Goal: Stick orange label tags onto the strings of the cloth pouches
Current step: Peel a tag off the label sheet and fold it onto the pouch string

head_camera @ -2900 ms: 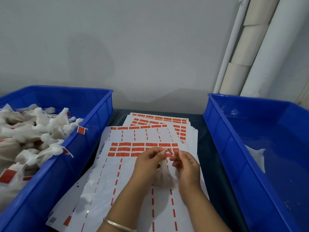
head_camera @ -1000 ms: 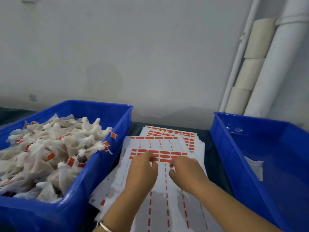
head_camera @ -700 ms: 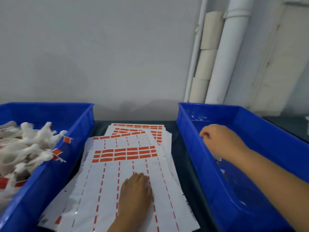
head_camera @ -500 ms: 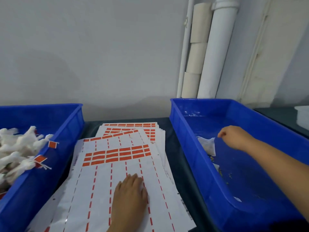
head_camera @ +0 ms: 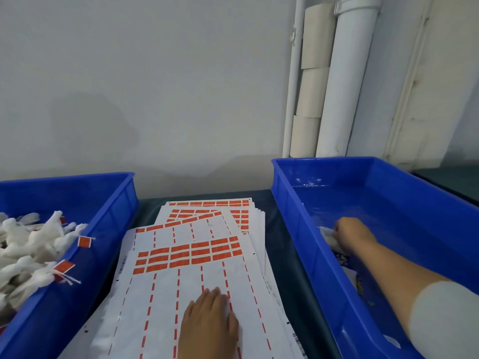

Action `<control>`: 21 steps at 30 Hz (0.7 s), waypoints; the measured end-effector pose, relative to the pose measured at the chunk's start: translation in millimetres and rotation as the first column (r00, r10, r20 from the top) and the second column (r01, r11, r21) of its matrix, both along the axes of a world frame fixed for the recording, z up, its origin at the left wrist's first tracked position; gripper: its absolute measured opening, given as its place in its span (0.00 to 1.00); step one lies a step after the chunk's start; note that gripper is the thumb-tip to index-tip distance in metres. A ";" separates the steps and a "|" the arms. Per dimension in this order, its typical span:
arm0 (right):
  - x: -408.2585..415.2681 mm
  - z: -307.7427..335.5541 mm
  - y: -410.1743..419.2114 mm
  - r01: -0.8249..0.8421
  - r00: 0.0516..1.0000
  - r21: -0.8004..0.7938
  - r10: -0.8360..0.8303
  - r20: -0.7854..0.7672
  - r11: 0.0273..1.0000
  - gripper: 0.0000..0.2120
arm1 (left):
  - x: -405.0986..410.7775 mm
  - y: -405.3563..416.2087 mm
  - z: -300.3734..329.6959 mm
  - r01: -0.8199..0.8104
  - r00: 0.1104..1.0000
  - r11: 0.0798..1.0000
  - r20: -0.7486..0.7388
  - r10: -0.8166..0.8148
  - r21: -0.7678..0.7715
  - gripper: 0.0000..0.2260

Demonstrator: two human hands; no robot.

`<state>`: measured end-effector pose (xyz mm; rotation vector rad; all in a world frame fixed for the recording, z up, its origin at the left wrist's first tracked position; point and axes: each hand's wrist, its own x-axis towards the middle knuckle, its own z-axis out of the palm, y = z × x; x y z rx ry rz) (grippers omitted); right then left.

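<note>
Sheets of orange label tags (head_camera: 189, 255) lie stacked on the dark table between two blue bins. My left hand (head_camera: 208, 325) rests flat on the top sheet, fingers straight. My right hand (head_camera: 351, 234) reaches into the right blue bin (head_camera: 305, 229) and its fingers close on a white cloth pouch (head_camera: 328, 235) lying by the bin's left wall. The left blue bin (head_camera: 114, 203) holds a heap of white pouches (head_camera: 31, 250) with orange tags on their strings.
The label sheets fan out toward the far table edge. White pipes (head_camera: 344, 76) and stacked paper rolls (head_camera: 311, 81) stand against the wall behind the right bin. A strip of dark table (head_camera: 282, 255) shows between the sheets and the right bin.
Both hands worked a pouch over the sheets, then parted. My right hand went into the right bin and down to a white pouch; my left hand settled flat on the top sheet.
</note>
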<state>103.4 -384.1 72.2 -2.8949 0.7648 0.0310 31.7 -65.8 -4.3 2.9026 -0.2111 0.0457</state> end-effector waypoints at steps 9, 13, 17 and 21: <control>-2.7 15.4 -12.2 0.112 0.846 0.139 -0.168 0.507 0.984 0.13 | -1.1 2.2 1.4 0.019 0.999 0.999 -0.026 -0.020 -0.040 0.23; -9.8 37.1 3.1 0.033 0.657 0.218 -0.185 0.731 0.975 0.10 | -1.6 0.7 3.1 0.012 1.000 0.998 -0.016 -0.013 -0.054 0.23; -10.6 76.0 33.1 -0.037 0.527 0.246 -0.191 0.828 0.968 0.09 | -2.7 -1.4 2.6 -0.001 1.000 0.997 -0.001 0.001 -0.080 0.22; -10.2 104.7 81.1 -0.153 0.497 0.345 -0.229 0.837 0.926 0.11 | 1.8 1.8 5.0 0.024 1.000 0.995 0.000 -0.025 -0.100 0.20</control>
